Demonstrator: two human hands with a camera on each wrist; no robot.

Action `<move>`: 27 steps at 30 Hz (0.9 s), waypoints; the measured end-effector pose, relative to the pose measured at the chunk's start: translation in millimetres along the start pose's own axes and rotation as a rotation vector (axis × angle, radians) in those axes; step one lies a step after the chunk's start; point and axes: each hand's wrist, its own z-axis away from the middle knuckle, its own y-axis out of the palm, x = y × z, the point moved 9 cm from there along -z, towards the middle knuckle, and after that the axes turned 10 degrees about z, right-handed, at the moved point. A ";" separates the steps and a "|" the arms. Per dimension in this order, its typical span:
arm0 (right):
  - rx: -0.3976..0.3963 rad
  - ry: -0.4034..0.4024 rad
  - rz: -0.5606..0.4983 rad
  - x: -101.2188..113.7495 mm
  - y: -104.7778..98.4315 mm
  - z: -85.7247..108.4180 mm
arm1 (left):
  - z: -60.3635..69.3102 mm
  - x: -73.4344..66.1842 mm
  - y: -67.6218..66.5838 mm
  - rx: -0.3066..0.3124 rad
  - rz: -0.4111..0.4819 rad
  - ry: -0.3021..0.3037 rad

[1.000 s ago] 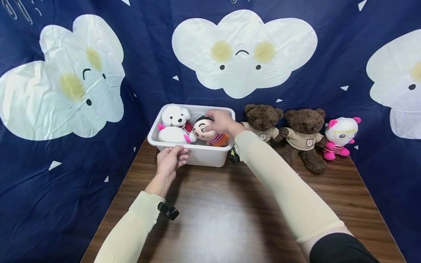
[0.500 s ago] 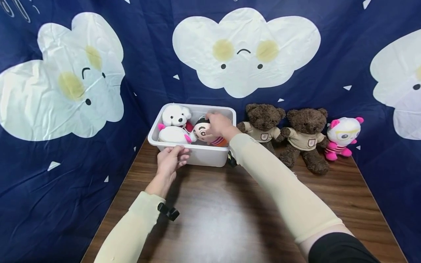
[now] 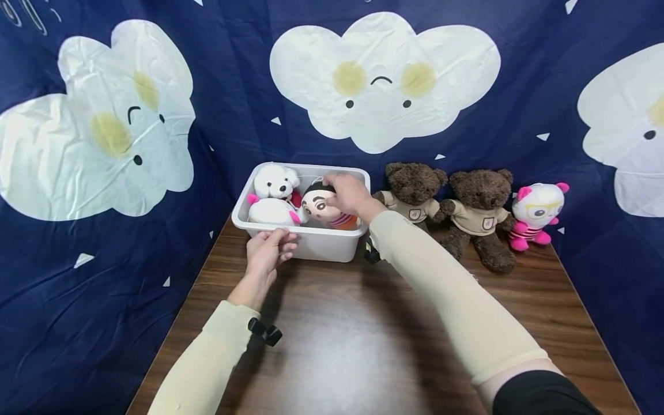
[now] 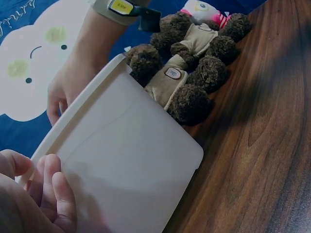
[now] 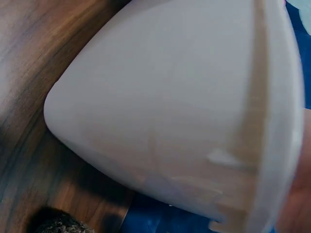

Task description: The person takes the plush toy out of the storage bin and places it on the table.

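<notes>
A white plastic bin (image 3: pixel 327 245) stands at the back of the table. My left hand (image 3: pixel 266 253) pinches its front rim, thumb on top; the left wrist view shows the hand (image 4: pixel 41 194) at the rim too. Inside, my right hand (image 3: pixel 350 195) rests over a black-haired doll (image 3: pixel 317 206) in orange and striped clothes, fingers around its head; the palm side is hidden. Left of the doll lie a white plush dog (image 3: pixel 274 181) and a white-and-pink plush (image 3: pixel 272 212). In the right wrist view the bin wall (image 5: pixel 160 97) covers most of the hand.
Two brown teddy bears (image 3: pixel 415 187) (image 3: pixel 482 199) in beige shirts sit right of the bin. Beyond them is a pink-and-white plush (image 3: pixel 536 213) with yellow glasses. A blue cloud-print curtain (image 3: pixel 233 104) stands behind and beside the wooden table (image 3: pixel 332 334).
My right hand dipped a little over the doll and then shifted slightly back up, staying at its head. The left hand keeps its place on the rim.
</notes>
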 end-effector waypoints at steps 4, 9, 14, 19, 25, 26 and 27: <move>-0.070 0.030 -0.087 -8.8 -18.3 7.0 | 0.3 1.1 1.0 0.002 -0.003 -0.007; -0.161 0.049 -0.232 -18.2 -43.0 20.9 | -0.6 4.7 -1.0 -0.001 0.000 -0.019; -0.235 0.061 -0.407 -27.5 -71.2 37.7 | -1.3 3.0 -1.6 -0.002 -0.002 -0.010; -0.313 0.094 -0.570 -42.2 -105.1 58.6 | -2.5 -2.5 0.6 0.005 -0.005 0.010; -0.375 0.103 -0.639 -69.1 -130.7 91.3 | -2.2 0.1 -0.2 -0.002 -0.012 -0.018; -0.378 0.109 -0.646 -74.2 -133.0 98.0 | -1.7 0.8 -0.3 -0.003 -0.012 -0.023; -0.379 0.120 -0.652 -79.1 -134.9 105.4 | -1.3 1.3 -0.6 -0.004 -0.012 -0.025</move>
